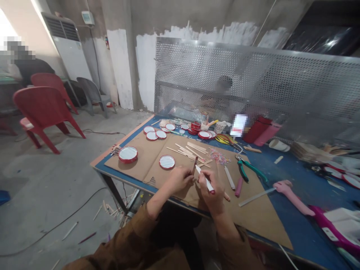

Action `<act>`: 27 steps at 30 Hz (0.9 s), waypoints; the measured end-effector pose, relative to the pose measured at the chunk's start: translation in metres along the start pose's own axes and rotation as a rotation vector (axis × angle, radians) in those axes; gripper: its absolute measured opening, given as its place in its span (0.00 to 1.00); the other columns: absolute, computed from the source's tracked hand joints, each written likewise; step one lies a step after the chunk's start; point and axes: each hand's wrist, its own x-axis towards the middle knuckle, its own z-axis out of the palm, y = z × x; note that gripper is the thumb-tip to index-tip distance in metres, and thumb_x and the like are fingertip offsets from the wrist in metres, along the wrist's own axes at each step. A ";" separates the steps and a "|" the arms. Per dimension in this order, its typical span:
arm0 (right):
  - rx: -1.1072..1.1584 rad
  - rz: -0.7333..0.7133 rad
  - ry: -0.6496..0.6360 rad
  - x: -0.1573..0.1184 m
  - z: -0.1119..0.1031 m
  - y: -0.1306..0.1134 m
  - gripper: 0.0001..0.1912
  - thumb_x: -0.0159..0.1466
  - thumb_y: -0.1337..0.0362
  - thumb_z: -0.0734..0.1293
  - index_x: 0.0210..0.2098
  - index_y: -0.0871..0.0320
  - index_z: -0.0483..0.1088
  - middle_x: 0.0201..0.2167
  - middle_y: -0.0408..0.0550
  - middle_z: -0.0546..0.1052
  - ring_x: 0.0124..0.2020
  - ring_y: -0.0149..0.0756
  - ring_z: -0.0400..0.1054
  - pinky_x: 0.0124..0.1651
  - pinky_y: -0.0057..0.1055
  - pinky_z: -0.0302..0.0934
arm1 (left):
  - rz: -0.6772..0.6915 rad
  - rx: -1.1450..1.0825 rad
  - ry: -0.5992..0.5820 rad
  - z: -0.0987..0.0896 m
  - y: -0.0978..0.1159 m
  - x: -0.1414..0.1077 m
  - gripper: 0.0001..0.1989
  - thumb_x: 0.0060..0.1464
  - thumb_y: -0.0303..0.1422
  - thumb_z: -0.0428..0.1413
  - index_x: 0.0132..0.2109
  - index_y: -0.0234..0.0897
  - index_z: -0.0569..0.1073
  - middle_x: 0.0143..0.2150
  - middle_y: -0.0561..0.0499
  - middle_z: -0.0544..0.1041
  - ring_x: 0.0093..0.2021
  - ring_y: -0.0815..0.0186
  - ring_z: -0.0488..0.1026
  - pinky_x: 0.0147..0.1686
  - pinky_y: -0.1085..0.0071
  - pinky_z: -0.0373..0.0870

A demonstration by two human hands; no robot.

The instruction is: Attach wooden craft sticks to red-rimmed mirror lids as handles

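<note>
Pinched upright in my left hand (181, 179) is a brown-coloured craft stick (195, 163). My right hand (210, 189) grips a white marker (206, 180) with a dark pink end, its tip against or very close to the stick. Beyond my hands, pale wooden sticks (194, 149) lie loosely on a cardboard sheet (152, 152). A red-rimmed round lid (167, 162) rests left of them, and a thicker red-rimmed piece (128, 154) sits farther left. Right of my right hand are a white marker-like tube (230, 178) and a pink one (239, 187).
Teal-handled pliers (244, 168), a pink glue gun (292, 195) and small coloured bits (218, 156) lie to the right. More round lids (152, 135) and a lit phone (239, 125) stand at the back, before a perforated metal panel (191, 67). A person (30, 65) sits far left.
</note>
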 end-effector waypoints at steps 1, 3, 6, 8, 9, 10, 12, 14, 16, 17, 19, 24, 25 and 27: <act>-0.009 0.009 0.017 0.000 0.000 0.000 0.05 0.64 0.64 0.60 0.37 0.56 0.67 0.27 0.46 0.75 0.28 0.35 0.71 0.33 0.31 0.65 | -0.007 0.005 -0.002 0.000 0.000 0.000 0.09 0.54 0.29 0.51 0.27 0.36 0.71 0.27 0.52 0.72 0.33 0.66 0.67 0.35 0.74 0.60; -0.014 0.030 0.045 -0.001 0.000 0.001 0.06 0.64 0.64 0.60 0.36 0.56 0.67 0.27 0.45 0.75 0.28 0.35 0.71 0.33 0.31 0.65 | -0.016 0.008 -0.002 0.000 0.000 0.000 0.10 0.55 0.30 0.51 0.26 0.36 0.70 0.27 0.52 0.72 0.33 0.66 0.66 0.35 0.74 0.60; 0.001 0.021 0.030 0.000 0.000 0.000 0.05 0.64 0.64 0.60 0.37 0.56 0.67 0.27 0.46 0.75 0.28 0.35 0.72 0.33 0.31 0.66 | -0.005 0.006 0.008 0.001 -0.001 0.000 0.09 0.55 0.30 0.51 0.27 0.36 0.70 0.27 0.52 0.72 0.33 0.67 0.66 0.35 0.74 0.60; 0.012 -0.008 0.010 0.001 0.000 -0.001 0.05 0.64 0.64 0.60 0.37 0.56 0.67 0.27 0.46 0.75 0.28 0.35 0.71 0.33 0.31 0.66 | 0.003 0.010 0.009 0.002 -0.002 0.000 0.09 0.55 0.30 0.51 0.27 0.36 0.70 0.27 0.52 0.72 0.32 0.67 0.66 0.35 0.74 0.60; 0.012 -0.018 0.007 0.002 0.000 -0.002 0.05 0.64 0.64 0.61 0.37 0.56 0.68 0.27 0.46 0.75 0.28 0.35 0.71 0.33 0.31 0.66 | 0.003 0.014 0.008 0.002 -0.002 0.000 0.09 0.55 0.30 0.51 0.27 0.36 0.70 0.27 0.52 0.72 0.32 0.67 0.66 0.34 0.74 0.60; 0.008 -0.023 0.012 0.002 0.000 -0.002 0.05 0.63 0.64 0.61 0.37 0.56 0.68 0.27 0.46 0.75 0.28 0.35 0.71 0.33 0.31 0.66 | 0.002 0.017 0.005 0.002 -0.002 0.000 0.09 0.55 0.30 0.51 0.27 0.36 0.70 0.27 0.52 0.72 0.33 0.67 0.66 0.34 0.74 0.60; -0.001 -0.008 0.033 0.002 0.000 -0.001 0.05 0.63 0.65 0.61 0.36 0.56 0.68 0.27 0.46 0.75 0.28 0.35 0.72 0.33 0.31 0.66 | -0.002 0.017 0.004 0.002 -0.003 0.000 0.09 0.55 0.30 0.52 0.27 0.35 0.70 0.28 0.52 0.72 0.34 0.66 0.67 0.35 0.74 0.60; -0.001 0.022 0.048 0.001 0.000 0.000 0.05 0.63 0.65 0.60 0.36 0.56 0.67 0.27 0.45 0.75 0.28 0.35 0.72 0.33 0.31 0.66 | -0.003 0.013 0.007 0.002 -0.003 0.000 0.09 0.54 0.30 0.52 0.27 0.35 0.70 0.28 0.52 0.72 0.34 0.66 0.67 0.34 0.74 0.60; 0.013 0.025 0.032 0.000 0.000 0.000 0.05 0.64 0.64 0.60 0.37 0.56 0.67 0.28 0.46 0.75 0.29 0.35 0.72 0.33 0.31 0.66 | 0.005 0.010 0.013 0.002 -0.003 0.000 0.09 0.54 0.30 0.52 0.27 0.35 0.70 0.28 0.52 0.72 0.33 0.67 0.66 0.34 0.74 0.60; 0.016 0.014 0.019 0.000 0.000 0.000 0.05 0.64 0.64 0.60 0.37 0.56 0.67 0.28 0.46 0.75 0.29 0.35 0.72 0.33 0.31 0.66 | 0.009 0.011 0.017 0.003 -0.003 0.000 0.09 0.54 0.30 0.51 0.27 0.35 0.70 0.28 0.52 0.72 0.33 0.67 0.66 0.34 0.74 0.59; 0.007 -0.005 0.008 -0.001 0.000 0.000 0.05 0.63 0.64 0.61 0.37 0.56 0.67 0.29 0.46 0.75 0.30 0.35 0.72 0.34 0.31 0.66 | 0.011 0.014 0.023 0.003 -0.004 0.000 0.09 0.55 0.30 0.51 0.27 0.35 0.70 0.28 0.52 0.72 0.33 0.67 0.66 0.34 0.74 0.60; 0.016 0.054 0.035 -0.001 0.000 -0.001 0.05 0.63 0.64 0.60 0.37 0.56 0.67 0.28 0.45 0.75 0.28 0.35 0.71 0.32 0.31 0.65 | 0.005 0.018 0.012 0.002 -0.003 0.000 0.09 0.55 0.30 0.51 0.27 0.36 0.70 0.28 0.52 0.72 0.33 0.67 0.66 0.34 0.74 0.59; 0.027 0.045 0.026 0.000 0.000 -0.001 0.05 0.63 0.64 0.60 0.37 0.56 0.67 0.28 0.45 0.75 0.28 0.35 0.71 0.32 0.30 0.65 | 0.009 0.015 0.010 0.002 -0.003 0.000 0.09 0.55 0.30 0.51 0.27 0.36 0.70 0.28 0.52 0.72 0.33 0.67 0.66 0.34 0.74 0.60; 0.027 0.008 0.009 0.000 0.000 -0.001 0.05 0.63 0.64 0.61 0.37 0.56 0.68 0.28 0.46 0.75 0.28 0.35 0.71 0.32 0.31 0.66 | 0.011 0.012 0.016 0.002 -0.003 0.000 0.09 0.54 0.30 0.51 0.26 0.35 0.69 0.28 0.52 0.72 0.33 0.67 0.66 0.35 0.74 0.60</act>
